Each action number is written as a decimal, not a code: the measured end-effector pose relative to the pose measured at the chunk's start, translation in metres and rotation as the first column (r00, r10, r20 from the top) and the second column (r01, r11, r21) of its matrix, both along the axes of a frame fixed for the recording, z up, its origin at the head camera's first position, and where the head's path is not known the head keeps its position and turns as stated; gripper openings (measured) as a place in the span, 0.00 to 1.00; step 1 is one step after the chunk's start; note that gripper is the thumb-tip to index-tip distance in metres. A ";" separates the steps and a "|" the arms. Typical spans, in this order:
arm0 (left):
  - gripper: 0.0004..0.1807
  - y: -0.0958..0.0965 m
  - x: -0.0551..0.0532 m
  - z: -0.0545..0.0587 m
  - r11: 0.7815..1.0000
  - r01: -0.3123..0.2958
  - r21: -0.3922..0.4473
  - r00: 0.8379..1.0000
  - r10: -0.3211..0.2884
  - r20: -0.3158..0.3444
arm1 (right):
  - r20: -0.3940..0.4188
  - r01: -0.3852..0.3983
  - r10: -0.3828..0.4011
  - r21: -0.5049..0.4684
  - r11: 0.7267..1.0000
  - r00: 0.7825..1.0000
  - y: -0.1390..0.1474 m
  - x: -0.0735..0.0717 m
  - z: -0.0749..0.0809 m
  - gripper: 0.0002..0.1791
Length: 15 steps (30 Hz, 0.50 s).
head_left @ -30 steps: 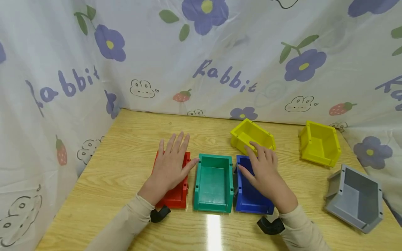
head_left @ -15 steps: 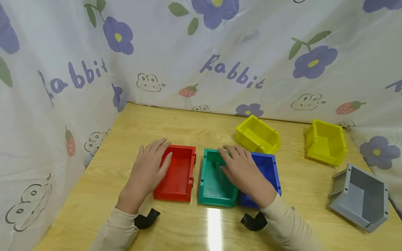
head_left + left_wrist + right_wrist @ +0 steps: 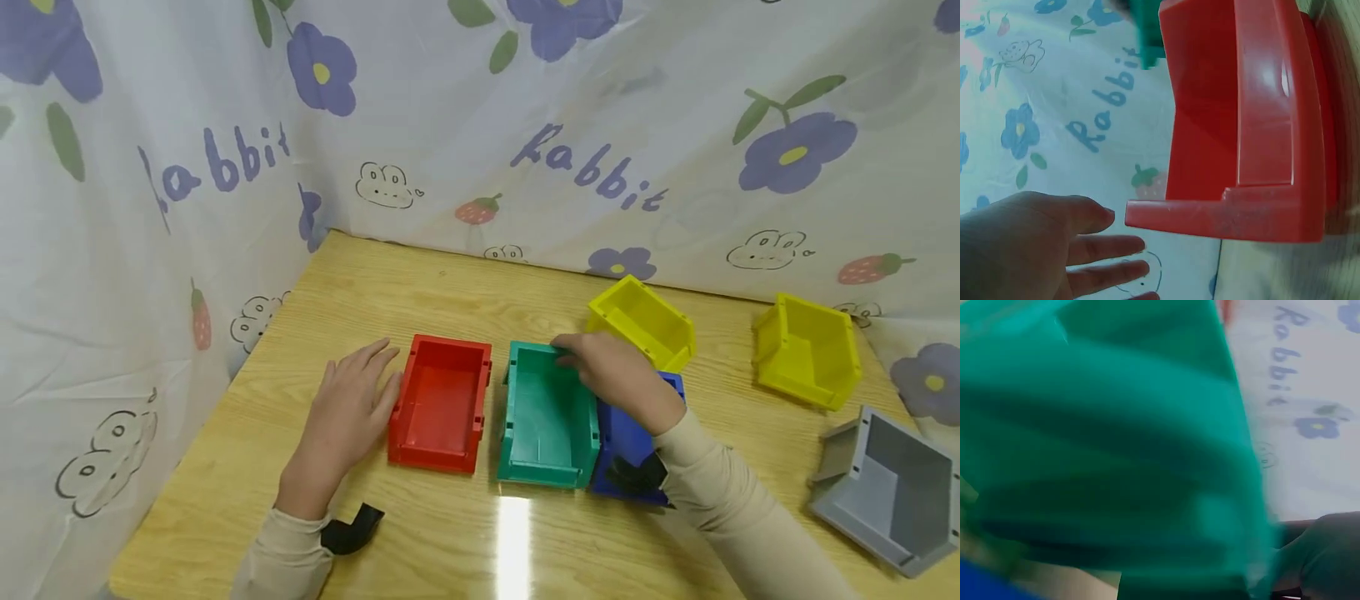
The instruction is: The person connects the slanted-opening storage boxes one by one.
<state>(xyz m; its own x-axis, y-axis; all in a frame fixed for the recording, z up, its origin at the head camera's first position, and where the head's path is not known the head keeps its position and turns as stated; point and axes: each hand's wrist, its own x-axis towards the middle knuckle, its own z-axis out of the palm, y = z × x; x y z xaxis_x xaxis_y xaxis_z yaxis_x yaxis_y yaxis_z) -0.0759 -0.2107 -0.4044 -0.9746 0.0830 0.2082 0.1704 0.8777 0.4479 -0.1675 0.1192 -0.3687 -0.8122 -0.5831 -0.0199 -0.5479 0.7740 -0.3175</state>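
My left hand (image 3: 337,425) is beside the left wall of the red bin (image 3: 442,404), its fingers extended and holding nothing. In the left wrist view the thumb points toward the corner of the red bin (image 3: 1266,112). My right hand (image 3: 618,371) grips the far right rim of the green bin (image 3: 543,417), fingers over the edge and partly hidden inside. The green bin (image 3: 1116,437) fills most of the right wrist view, blurred, and looks slightly tilted. Partly under the right forearm is the blue bin (image 3: 630,433), close against the green one.
Two yellow bins, one nearer the middle (image 3: 645,325) and one farther right (image 3: 810,350), stand toward the back of the wooden table (image 3: 285,375). A grey bin (image 3: 888,492) is at the right edge. A printed curtain (image 3: 420,108) closes off the back and left.
My right hand has moved left from over the blue bin and taken hold of the green bin's rim. The left hand has drawn back from over the red bin to its left side.
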 end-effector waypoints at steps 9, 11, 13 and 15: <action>0.25 -0.005 0.000 -0.009 0.998 -0.020 0.067 0.995 0.013 0.101 | -0.011 0.012 -0.013 -0.095 0.995 1.000 -0.009 -0.005 0.001 0.14; 0.26 -0.004 0.000 -0.011 0.998 -0.014 0.068 0.992 0.005 0.124 | -0.019 0.015 -0.017 -0.100 0.995 1.000 -0.009 -0.005 0.001 0.13; 0.26 -0.004 0.000 -0.013 0.998 -0.009 0.067 0.990 -0.001 0.143 | -0.023 0.019 -0.022 -0.105 0.994 0.999 -0.010 -0.005 0.001 0.13; 0.26 -0.004 0.000 -0.013 0.998 -0.004 0.067 0.988 -0.007 0.156 | -0.023 0.021 -0.023 -0.103 0.994 0.999 -0.011 -0.006 0.001 0.13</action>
<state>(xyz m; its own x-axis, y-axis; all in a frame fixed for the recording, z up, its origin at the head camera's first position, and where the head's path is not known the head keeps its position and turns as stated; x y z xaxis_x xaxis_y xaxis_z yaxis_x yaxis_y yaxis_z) -0.0761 -0.2147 -0.4175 -0.9954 0.0755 0.0590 0.0953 0.8445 0.5271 -0.1734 0.1079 -0.3673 -0.8244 -0.5629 0.0593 -0.5396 0.7499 -0.3827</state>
